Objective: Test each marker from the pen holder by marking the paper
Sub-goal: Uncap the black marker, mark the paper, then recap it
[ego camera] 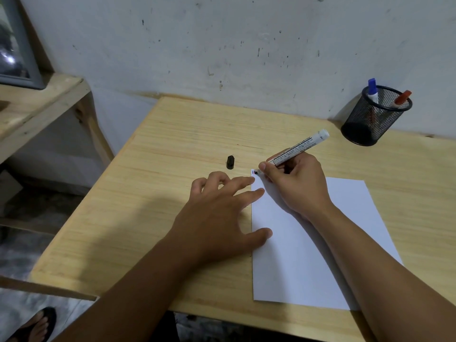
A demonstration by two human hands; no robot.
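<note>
A white sheet of paper (303, 255) lies on the wooden table (158, 188). My right hand (296, 183) grips an uncapped white black-ink marker (298, 147), its tip touching the paper's top left corner beside short red and blue marks. My left hand (222, 213) lies flat with spread fingers, fingertips and thumb pressing the paper's left edge. The marker's black cap (230, 162) stands on the table just beyond my left hand. A black mesh pen holder (372, 117) at the back right holds a blue-capped marker (373, 91) and a red-capped marker (402, 98).
A stained white wall runs behind the table. A lower wooden shelf (37, 109) with a grey frame stands at the left. My sandalled foot (37, 327) shows on the floor at the bottom left.
</note>
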